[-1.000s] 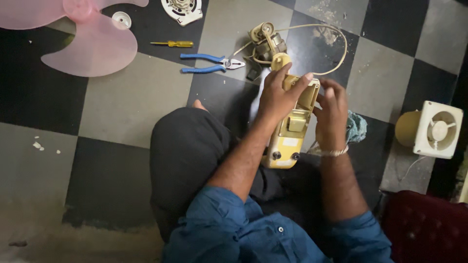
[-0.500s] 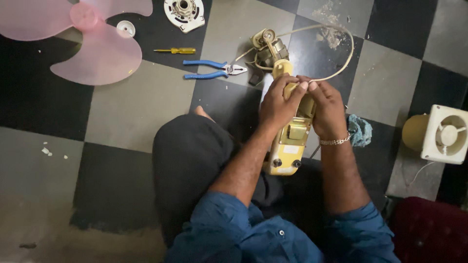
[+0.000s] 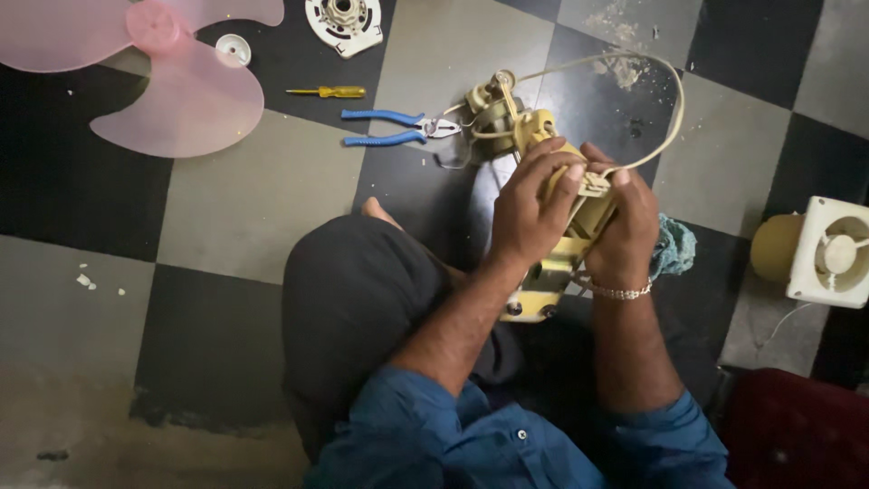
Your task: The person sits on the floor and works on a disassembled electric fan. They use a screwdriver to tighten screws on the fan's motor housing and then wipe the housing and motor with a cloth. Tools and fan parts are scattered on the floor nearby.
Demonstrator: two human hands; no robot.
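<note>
Sitting on a black-and-grey checkered floor [image 3: 253, 199], both hands wrapped round a yellowish fan housing [image 3: 552, 272] held over the lap, roughly mid-floor and a bit toward the right edge. Left hand [image 3: 534, 213] curled over the top of it from the left, fingers bent and pressing down on the upper part, thumb side tucked against the plastic. Right hand [image 3: 625, 231] clamped on the right flank, fingers closed round it, metal bracelet [image 3: 617, 292] on the wrist. So neither hand slack, both gripping the same piece. Pale cord [image 3: 652, 86] looping out from between the hands, arcing toward the far edge of the floor and back to a small motor block [image 3: 493, 113] lying just beyond the housing. Blue-handled pliers [image 3: 398, 127] just left of that motor, yellow screwdriver [image 3: 330, 91] a little further toward the far edge. Pink fan blade [image 3: 172, 86] up in the far left corner, small white cap [image 3: 233, 47] beside it, white round cover [image 3: 344, 20] at the far edge. Teal rag [image 3: 674, 246] peeking out right behind the right hand. Small white exhaust fan [image 3: 828, 252] by the right edge, well apart from the hands.
</note>
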